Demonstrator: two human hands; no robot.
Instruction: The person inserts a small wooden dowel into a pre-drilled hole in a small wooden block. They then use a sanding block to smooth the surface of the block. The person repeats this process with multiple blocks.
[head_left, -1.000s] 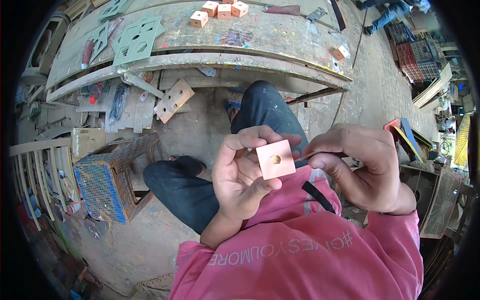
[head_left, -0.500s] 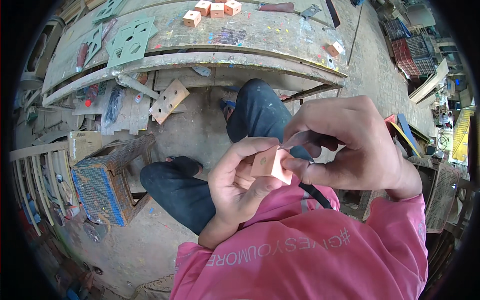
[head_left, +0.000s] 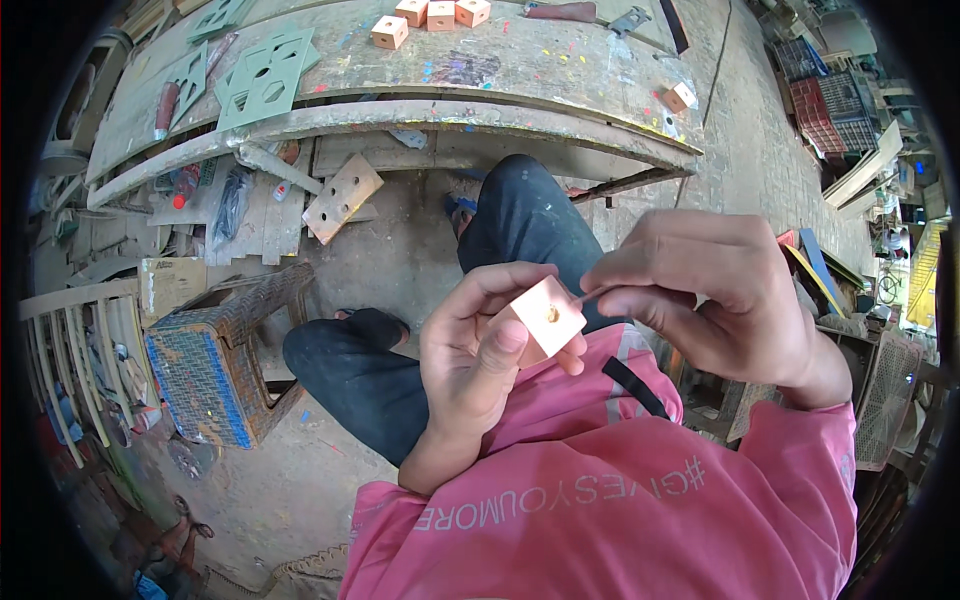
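Observation:
Above my lap, my left hand (head_left: 470, 350) grips a small pale wooden cube (head_left: 536, 318) between thumb and fingers. A round hole with a rough, yellowish inside shows in the cube's face turned toward me. Just right of the cube, my right hand (head_left: 710, 295) is closed in a pinch. Between its thumb and forefinger is a thin brownish sheet (head_left: 594, 293), seen nearly edge-on, with its tip close to the cube's edge. Most of that sheet is hidden by the fingers, so its kind is unclear.
Ahead stands a paint-spotted workbench (head_left: 400, 112) bearing several wooden cubes (head_left: 440, 15), one lone cube (head_left: 679, 97) at right and green plates with cut-outs (head_left: 265, 85). A board with holes (head_left: 343, 200) leans below. A woven stool (head_left: 200, 385) lies on its side at left.
The cube has turned in my left hand, so a holed face now points toward me. My right hand has drawn slightly right, its thumb off the cube.

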